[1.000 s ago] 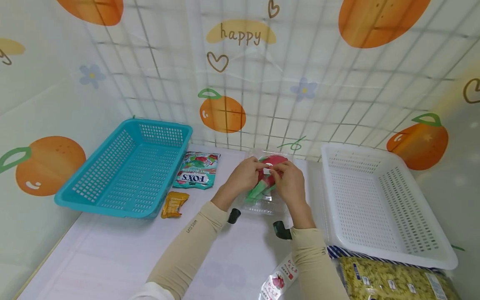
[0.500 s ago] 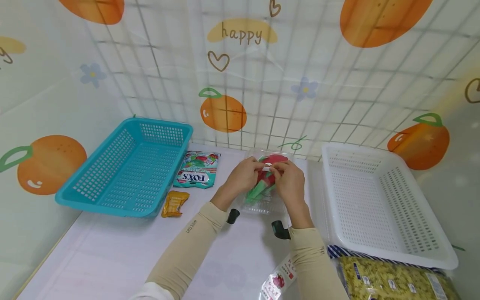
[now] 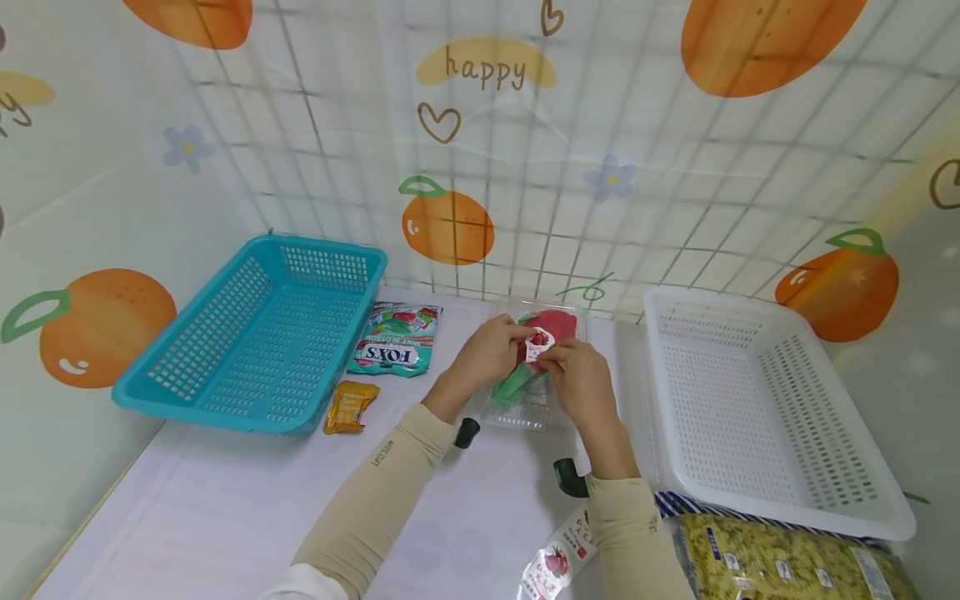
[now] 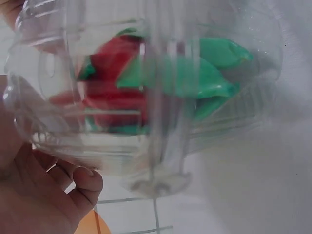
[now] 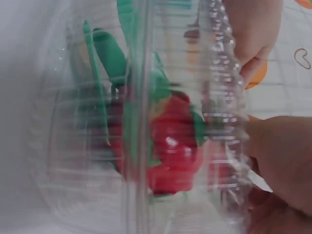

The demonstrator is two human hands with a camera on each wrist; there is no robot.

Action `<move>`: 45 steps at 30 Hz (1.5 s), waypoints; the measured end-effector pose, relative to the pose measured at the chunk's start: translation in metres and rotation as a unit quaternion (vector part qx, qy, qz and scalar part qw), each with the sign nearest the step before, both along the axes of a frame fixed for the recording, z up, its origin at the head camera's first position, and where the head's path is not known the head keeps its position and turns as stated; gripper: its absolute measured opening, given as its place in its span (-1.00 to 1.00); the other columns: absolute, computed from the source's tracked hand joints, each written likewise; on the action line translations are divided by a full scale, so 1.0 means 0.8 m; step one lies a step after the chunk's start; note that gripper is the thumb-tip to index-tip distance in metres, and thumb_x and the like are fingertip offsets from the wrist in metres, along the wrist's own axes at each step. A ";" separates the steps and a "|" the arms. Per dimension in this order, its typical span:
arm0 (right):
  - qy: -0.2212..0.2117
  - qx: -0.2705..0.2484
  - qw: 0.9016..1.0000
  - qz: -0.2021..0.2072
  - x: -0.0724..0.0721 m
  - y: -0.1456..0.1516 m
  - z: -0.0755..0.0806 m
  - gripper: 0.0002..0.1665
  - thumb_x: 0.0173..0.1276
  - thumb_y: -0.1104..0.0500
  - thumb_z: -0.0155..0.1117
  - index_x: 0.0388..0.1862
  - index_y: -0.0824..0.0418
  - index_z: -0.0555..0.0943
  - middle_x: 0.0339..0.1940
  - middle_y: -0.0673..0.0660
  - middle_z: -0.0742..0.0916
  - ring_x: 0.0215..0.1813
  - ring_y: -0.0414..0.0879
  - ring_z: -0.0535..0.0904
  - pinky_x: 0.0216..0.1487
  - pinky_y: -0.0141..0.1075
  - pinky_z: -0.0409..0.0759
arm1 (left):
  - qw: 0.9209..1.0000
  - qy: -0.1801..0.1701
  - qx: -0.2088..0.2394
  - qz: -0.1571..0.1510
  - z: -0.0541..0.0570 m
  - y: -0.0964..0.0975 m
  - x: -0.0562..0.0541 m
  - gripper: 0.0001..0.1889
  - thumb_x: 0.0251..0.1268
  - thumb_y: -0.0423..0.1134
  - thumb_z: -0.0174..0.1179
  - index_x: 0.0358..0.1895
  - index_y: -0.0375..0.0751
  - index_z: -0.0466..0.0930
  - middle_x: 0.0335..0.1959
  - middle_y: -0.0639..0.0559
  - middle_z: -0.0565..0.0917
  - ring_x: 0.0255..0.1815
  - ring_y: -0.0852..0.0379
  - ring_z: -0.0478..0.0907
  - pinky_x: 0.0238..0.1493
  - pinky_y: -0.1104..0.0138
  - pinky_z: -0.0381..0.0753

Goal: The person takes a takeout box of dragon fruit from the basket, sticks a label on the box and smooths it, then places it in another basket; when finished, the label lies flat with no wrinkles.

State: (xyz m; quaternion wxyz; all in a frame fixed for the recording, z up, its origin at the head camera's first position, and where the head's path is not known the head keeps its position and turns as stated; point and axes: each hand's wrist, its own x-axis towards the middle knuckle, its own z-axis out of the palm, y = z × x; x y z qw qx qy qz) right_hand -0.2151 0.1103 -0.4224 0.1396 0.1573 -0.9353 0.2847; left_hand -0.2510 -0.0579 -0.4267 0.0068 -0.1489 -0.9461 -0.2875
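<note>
A clear plastic clamshell box [image 3: 551,408] stands on the table, with a red and green dragon-fruit-like item [image 3: 558,321] inside. Over its top is a small white sticker [image 3: 539,343] with a dragon fruit picture. My left hand [image 3: 491,350] pinches the sticker's left edge at the fingertips. At the lower right edge, thumb and finger of my right hand [image 3: 585,379] pinch it too. In the left wrist view the box [image 4: 219,131] is blurred, and my left hand [image 4: 44,190] shows curled fingers beside it. A white corner of the sticker [image 5: 261,180] shows in the right wrist view.
A teal basket [image 3: 247,425] stands left, beside a FOX'S candy bag [image 3: 395,342] and an orange-yellow packet [image 3: 350,407]. At right is a white basket [image 3: 780,512], with a bag of yellowish food [image 3: 795,558] before it. A printed sticker strip [image 3: 555,562] lies near my right forearm.
My right hand has drawn slightly down and toward me. The sticker, edge-on between my fingertips before, now shows its printed face. My left hand has hardly moved.
</note>
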 end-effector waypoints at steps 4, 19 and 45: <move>-0.013 0.021 1.000 0.011 0.005 0.001 -0.001 -0.89 0.29 0.29 0.47 -0.22 0.25 0.84 -0.12 0.20 0.80 -0.01 0.18 0.65 0.07 0.04 0.63 | 1.000 0.006 -0.004 0.007 0.001 0.002 0.002 -0.62 0.54 -0.28 0.04 0.29 0.01 0.66 -0.07 -0.06 0.65 -0.17 0.06 0.53 -0.21 0.35 0.58; -0.146 0.176 0.973 0.032 0.008 0.000 0.005 -0.12 0.64 -0.29 -0.23 0.67 0.23 0.05 0.72 0.18 0.09 0.72 0.24 -0.12 0.60 0.36 -0.12 | 0.999 0.003 -0.032 -0.012 -0.003 0.008 0.005 -0.47 0.39 -0.10 0.30 0.40 -0.01 0.54 -0.07 -0.05 0.55 -0.12 0.08 0.42 -0.18 0.32 0.45; -0.137 0.168 0.976 0.008 0.055 -0.009 -0.010 -0.10 0.60 -0.26 -0.05 0.65 0.28 0.11 0.71 0.22 0.14 0.72 0.25 -0.10 0.54 0.43 -0.04 | 0.997 0.017 -0.064 -0.047 -0.002 -0.002 0.014 -0.41 0.45 -0.09 0.22 0.52 0.06 0.39 0.03 -0.09 0.51 -0.04 0.05 0.39 -0.20 0.33 0.45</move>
